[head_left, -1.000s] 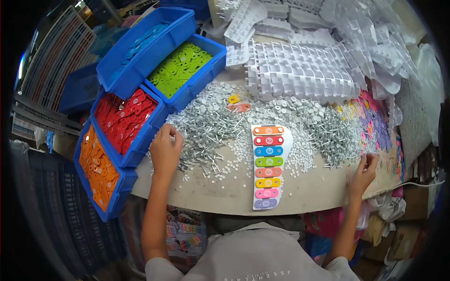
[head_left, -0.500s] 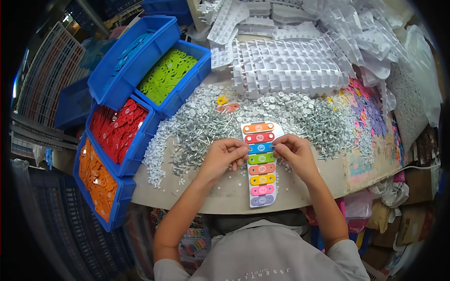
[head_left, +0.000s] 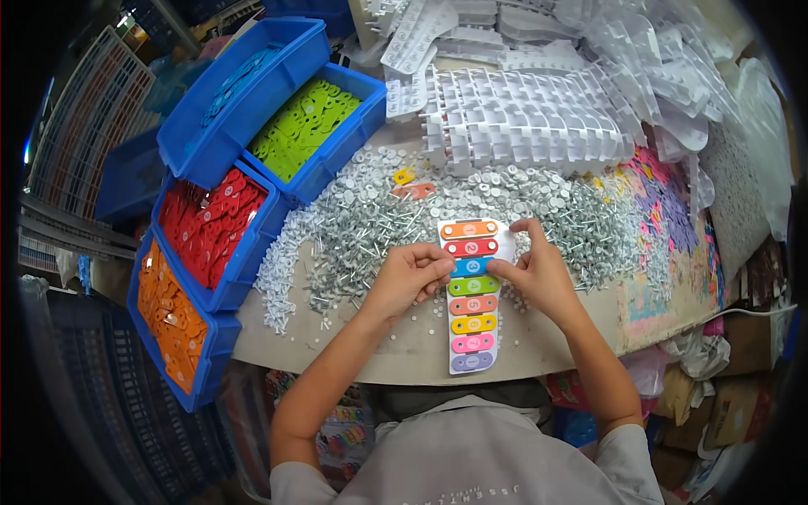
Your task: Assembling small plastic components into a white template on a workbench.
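A toy xylophone with a white base (head_left: pixel 505 241) and several coloured bars lies lengthwise in front of me. Its orange bar (head_left: pixel 470 229) and red bar (head_left: pixel 470 247) have white caps at both ends, while dark holes show in the lower bars. At the left end of the blue bar (head_left: pixel 471 267), my left hand (head_left: pixel 411 282) has thumb and index finger pinched together; whatever is between them is hidden. My right hand (head_left: pixel 539 273) rests its thumb on the bar's right end, with the index finger raised and spread away, holding nothing visible.
Loose screws (head_left: pixel 370 223) and white caps (head_left: pixel 505 189) heap behind the xylophone. Blue bins of red bars (head_left: pixel 210 219), orange bars (head_left: pixel 168 316) and green bars (head_left: pixel 303 126) stand left. White plastic bases (head_left: pixel 530 118) pile at the back; pink and purple pieces (head_left: pixel 665 202) lie right.
My right hand's index finger has lifted off the blue bar and opened away from the thumb, which now lies on the bar's end. My left hand keeps its pinch at the other end.
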Demonstrator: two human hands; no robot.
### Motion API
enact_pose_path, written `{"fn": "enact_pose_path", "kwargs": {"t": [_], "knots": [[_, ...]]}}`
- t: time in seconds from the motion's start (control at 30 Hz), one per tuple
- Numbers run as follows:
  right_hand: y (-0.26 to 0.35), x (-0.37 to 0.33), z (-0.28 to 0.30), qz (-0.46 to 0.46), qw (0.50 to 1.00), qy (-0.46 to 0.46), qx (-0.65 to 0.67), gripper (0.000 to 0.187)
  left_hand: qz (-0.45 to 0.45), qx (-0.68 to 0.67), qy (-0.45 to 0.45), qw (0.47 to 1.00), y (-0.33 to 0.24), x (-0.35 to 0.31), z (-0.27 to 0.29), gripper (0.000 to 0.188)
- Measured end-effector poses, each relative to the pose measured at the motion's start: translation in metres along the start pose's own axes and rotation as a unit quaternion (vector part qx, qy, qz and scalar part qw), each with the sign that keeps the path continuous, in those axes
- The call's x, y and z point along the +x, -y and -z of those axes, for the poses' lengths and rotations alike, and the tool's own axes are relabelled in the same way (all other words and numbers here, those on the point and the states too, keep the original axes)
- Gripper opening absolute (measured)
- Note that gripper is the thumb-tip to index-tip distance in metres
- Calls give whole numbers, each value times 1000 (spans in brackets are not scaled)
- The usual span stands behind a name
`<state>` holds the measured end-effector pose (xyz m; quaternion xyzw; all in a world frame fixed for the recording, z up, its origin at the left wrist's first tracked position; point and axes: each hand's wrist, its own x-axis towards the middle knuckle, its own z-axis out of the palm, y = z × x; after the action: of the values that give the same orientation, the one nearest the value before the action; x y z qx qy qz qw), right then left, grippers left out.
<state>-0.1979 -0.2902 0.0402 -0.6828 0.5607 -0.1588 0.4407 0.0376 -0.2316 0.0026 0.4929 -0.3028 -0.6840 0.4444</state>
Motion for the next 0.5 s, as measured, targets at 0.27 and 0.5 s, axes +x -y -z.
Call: {"fn": "enact_pose_path", "kwargs": {"t": [0.27,0.5], "knots": [[-20,15,-2,16,997,46,52,75,-6,139,-24,990,6,10,-1,51],[-13,20,2,-91,965,162,185,68,-26,89,22,995,25,23,-3,56]]}}
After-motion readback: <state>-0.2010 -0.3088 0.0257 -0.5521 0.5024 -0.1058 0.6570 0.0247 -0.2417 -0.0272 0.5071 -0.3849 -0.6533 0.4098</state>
